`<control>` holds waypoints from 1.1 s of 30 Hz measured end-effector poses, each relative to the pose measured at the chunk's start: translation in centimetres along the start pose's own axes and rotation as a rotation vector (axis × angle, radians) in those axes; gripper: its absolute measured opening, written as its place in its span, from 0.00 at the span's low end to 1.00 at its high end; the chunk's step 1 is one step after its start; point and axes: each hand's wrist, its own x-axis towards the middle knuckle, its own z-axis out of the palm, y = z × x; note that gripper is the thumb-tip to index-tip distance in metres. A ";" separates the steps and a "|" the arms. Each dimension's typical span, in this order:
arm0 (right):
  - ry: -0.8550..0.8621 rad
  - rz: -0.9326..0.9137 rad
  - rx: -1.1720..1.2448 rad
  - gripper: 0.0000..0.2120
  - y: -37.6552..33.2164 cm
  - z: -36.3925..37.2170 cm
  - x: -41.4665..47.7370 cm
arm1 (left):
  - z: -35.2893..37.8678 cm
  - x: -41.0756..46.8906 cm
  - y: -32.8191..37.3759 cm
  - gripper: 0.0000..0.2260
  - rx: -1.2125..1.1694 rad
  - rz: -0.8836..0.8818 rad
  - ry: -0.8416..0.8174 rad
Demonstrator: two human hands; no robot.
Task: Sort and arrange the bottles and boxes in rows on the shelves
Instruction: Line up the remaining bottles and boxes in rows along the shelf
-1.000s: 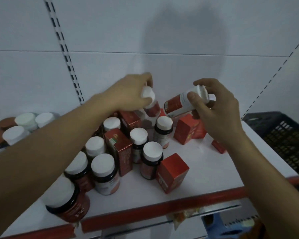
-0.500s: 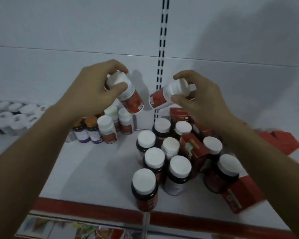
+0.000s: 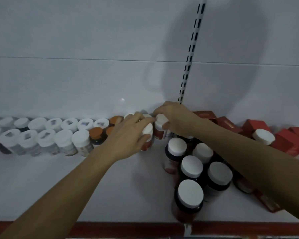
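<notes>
My left hand (image 3: pixel 131 133) grips a small white-capped bottle with a red label (image 3: pixel 147 141), which stands upright on the white shelf (image 3: pixel 110 183). Right beside it, my right hand (image 3: pixel 176 120) holds the cap of a second white-capped red bottle (image 3: pixel 160 131), also upright near the back wall. Both stand at the right end of two rows of small bottles (image 3: pixel 59 135), white-capped and then orange-capped (image 3: pixel 96 133). A cluster of larger dark bottles with white caps (image 3: pixel 192 167) stands to the right, under my right forearm. Red boxes (image 3: pixel 283 140) lie jumbled at the far right.
The shelf's red front edge (image 3: pixel 128 229) runs along the bottom. A slotted upright (image 3: pixel 190 54) rises on the white back wall just behind my right hand. Bare shelf surface lies in front of the bottle rows at the left.
Both hands have come down from mid-air to the back of the shelf, setting the two red-labelled bottles upright at the end of the rows. The view has shifted left.
</notes>
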 end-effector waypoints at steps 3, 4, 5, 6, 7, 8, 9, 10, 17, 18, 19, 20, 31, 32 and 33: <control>-0.007 0.009 0.021 0.26 -0.3 1.0 0.5 | 0.9 0.0 -0.6 0.27 0.041 -0.005 0.029; -0.004 0.015 0.023 0.26 -0.4 1.1 0.6 | 1.1 0.0 -0.7 0.27 0.046 0.002 0.043; 0.005 0.020 0.016 0.26 -0.4 1.3 0.5 | 1.3 0.0 -0.9 0.27 0.040 0.006 0.055; 0.018 0.025 0.007 0.26 -0.5 1.4 0.5 | 1.4 0.0 -1.0 0.26 0.027 0.008 0.061; 0.038 0.032 0.000 0.26 -0.4 1.4 0.3 | 1.4 0.0 -1.0 0.26 0.016 0.012 0.062; 0.065 0.040 -0.003 0.26 -0.3 1.3 0.0 | 1.5 0.0 -1.1 0.25 0.007 0.019 0.060; 0.094 0.045 -0.012 0.25 -0.2 1.0 -0.4 | 1.6 0.0 -1.2 0.23 -0.002 0.028 0.061; 0.117 0.052 -0.034 0.22 0.0 0.5 -0.7 | 1.6 0.1 -1.4 0.22 -0.013 0.037 0.062; -0.414 0.084 -0.225 0.26 1.7 -3.0 -3.5 | 1.7 0.3 -1.9 0.20 -0.063 0.082 0.057; -0.422 0.082 -0.249 0.27 1.9 -2.9 -3.7 | 1.7 0.4 -1.9 0.19 -0.071 0.082 0.063; -0.404 0.085 -0.276 0.28 2.2 -2.7 -3.7 | 1.5 0.5 -1.9 0.19 -0.069 0.079 0.061; -0.377 0.085 -0.302 0.29 2.4 -2.4 -3.7 | 1.4 0.7 -1.8 0.19 -0.060 0.074 0.050; -0.240 -0.075 -0.147 0.25 1.6 -2.2 -2.7 | 1.7 1.0 -2.5 0.26 0.015 0.103 -0.005; -0.248 -0.090 -0.139 0.25 1.3 -2.0 -2.6 | 1.8 1.0 -2.5 0.26 0.015 0.108 -0.004; -0.247 -0.106 -0.130 0.25 1.0 -1.7 -2.4 | 1.8 0.9 -2.6 0.26 0.015 0.112 -0.001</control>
